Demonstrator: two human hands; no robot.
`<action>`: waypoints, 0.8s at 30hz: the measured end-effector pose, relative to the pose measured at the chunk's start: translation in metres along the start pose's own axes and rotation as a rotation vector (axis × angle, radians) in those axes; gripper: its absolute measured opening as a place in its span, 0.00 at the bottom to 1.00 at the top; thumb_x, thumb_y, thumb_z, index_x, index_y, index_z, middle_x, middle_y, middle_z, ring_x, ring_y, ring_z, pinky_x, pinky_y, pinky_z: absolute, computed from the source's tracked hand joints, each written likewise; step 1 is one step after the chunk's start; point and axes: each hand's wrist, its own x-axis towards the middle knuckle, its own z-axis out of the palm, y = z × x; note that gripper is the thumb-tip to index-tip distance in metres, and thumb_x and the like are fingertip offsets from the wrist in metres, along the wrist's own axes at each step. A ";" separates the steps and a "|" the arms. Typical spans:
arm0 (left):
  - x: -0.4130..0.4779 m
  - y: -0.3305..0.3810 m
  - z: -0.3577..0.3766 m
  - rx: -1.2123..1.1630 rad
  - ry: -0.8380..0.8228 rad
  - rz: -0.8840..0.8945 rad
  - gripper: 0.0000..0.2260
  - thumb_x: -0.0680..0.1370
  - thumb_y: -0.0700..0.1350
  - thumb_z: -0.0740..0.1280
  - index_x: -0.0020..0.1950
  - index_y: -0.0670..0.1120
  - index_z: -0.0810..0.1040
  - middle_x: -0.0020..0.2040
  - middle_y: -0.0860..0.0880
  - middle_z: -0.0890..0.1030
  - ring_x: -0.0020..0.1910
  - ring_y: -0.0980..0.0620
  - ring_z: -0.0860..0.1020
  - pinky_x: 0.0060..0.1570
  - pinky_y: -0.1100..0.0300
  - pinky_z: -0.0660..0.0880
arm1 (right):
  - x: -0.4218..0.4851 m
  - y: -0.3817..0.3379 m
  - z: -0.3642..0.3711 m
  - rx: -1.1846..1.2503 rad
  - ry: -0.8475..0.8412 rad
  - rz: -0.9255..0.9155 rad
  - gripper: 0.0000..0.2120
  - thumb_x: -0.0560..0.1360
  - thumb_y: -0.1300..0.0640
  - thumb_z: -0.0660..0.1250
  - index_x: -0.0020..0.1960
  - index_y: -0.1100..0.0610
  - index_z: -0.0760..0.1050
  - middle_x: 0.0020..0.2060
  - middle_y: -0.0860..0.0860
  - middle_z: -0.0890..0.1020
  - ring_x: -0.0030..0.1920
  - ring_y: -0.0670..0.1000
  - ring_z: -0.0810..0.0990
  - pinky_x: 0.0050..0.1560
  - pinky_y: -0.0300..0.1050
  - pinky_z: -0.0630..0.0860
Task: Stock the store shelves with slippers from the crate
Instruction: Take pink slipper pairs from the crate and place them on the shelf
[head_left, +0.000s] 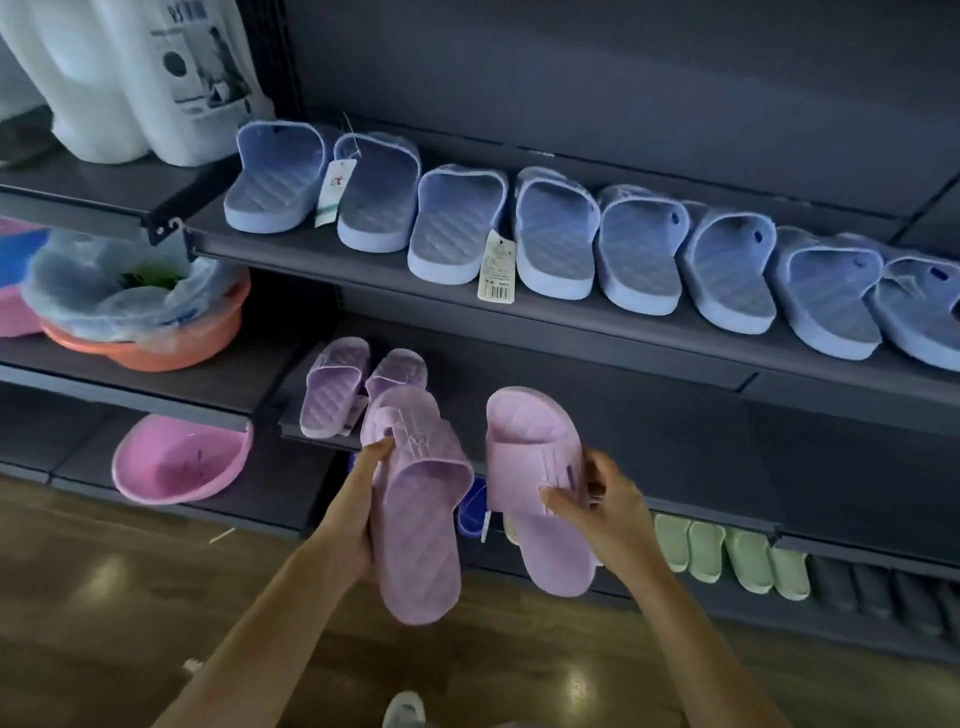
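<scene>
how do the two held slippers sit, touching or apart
Apart. The head view shows the left slipper and the right slipper with a clear gap between them, a blue item showing through it.

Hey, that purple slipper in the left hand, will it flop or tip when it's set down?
Probably stiff: the purple slipper juts from the left hand, held along one edge, without sagging. Likely light, since that side grip alone carries it. Its flat sole should sit steady, like the purple pair on the shelf.
</scene>
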 end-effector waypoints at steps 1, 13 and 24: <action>0.009 0.003 -0.002 0.006 0.000 -0.020 0.26 0.61 0.63 0.66 0.49 0.45 0.79 0.42 0.42 0.82 0.44 0.43 0.78 0.50 0.49 0.74 | 0.005 -0.001 0.006 0.001 0.001 0.016 0.24 0.69 0.49 0.73 0.61 0.55 0.70 0.49 0.48 0.78 0.47 0.49 0.77 0.37 0.32 0.69; 0.138 0.006 -0.008 0.113 0.023 -0.112 0.17 0.75 0.55 0.65 0.55 0.44 0.77 0.50 0.41 0.82 0.49 0.42 0.80 0.43 0.52 0.77 | 0.095 0.048 0.055 0.101 0.025 0.187 0.14 0.69 0.51 0.73 0.50 0.55 0.73 0.40 0.49 0.80 0.42 0.51 0.78 0.41 0.46 0.72; 0.288 0.002 0.009 0.394 0.100 0.221 0.10 0.79 0.47 0.59 0.55 0.43 0.75 0.42 0.45 0.76 0.45 0.46 0.75 0.45 0.56 0.71 | 0.209 0.105 0.093 0.134 0.080 0.174 0.13 0.69 0.52 0.73 0.49 0.50 0.72 0.43 0.49 0.80 0.43 0.52 0.79 0.45 0.48 0.75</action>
